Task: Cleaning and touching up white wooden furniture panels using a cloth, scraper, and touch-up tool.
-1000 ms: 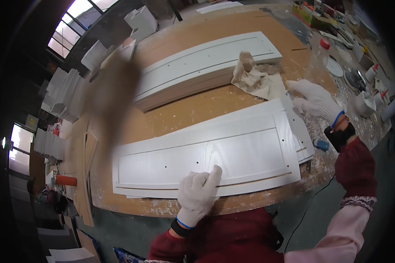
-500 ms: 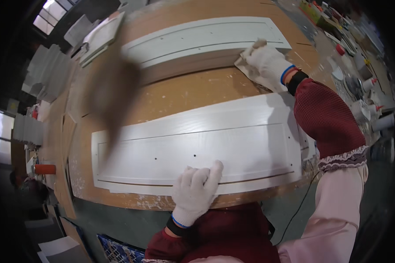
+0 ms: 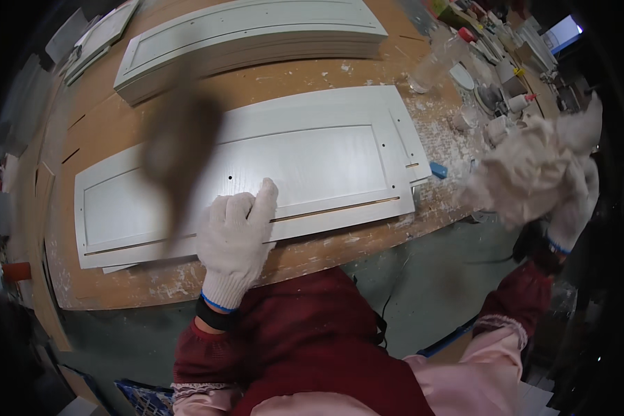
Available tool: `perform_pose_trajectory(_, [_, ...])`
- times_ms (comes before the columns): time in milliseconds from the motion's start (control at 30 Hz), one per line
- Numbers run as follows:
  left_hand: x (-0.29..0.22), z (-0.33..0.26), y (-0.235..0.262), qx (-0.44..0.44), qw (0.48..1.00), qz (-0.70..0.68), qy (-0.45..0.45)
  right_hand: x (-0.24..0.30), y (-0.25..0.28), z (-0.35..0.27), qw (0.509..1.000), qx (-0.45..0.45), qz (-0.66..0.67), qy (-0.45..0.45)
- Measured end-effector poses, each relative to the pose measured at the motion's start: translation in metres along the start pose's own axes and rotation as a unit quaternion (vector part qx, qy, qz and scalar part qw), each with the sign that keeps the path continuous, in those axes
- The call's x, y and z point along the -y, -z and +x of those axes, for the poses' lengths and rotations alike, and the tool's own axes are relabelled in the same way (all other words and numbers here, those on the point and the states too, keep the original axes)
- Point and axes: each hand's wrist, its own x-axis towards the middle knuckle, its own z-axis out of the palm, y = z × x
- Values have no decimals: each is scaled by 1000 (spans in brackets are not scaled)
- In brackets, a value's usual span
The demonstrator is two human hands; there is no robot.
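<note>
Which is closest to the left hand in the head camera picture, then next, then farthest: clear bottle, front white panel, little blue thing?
1. Front white panel: under the left hand.
2. Little blue thing: just right of the panel.
3. Clear bottle: farther back, on the right.

On the desk, the upper panel lies partly over a lower panel, which juts out at 3 o'clock. From the upper panel, a panel stack lies at 12, a bottle at 2, and a small block at 3. The left grip rests at 6, on the near edge; the right grip, with a cloth, is at 3.
</note>
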Motion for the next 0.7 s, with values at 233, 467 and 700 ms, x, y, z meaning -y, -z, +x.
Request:
perform_pose_trajectory(233, [1, -5, -1, -24, 1000, -10, 5, -6, -84, -129, 977, 74, -20, -198])
perform_pose_trajectory(467, [-44, 17, -22, -54, 998, -1, -18, -25, -155, -106, 899, 335, -277, 49])
perform_pose_trajectory(700, [-75, 35, -32, 51, 998, -40, 3, -5, -189, -96, 891, 313, -305, -120])
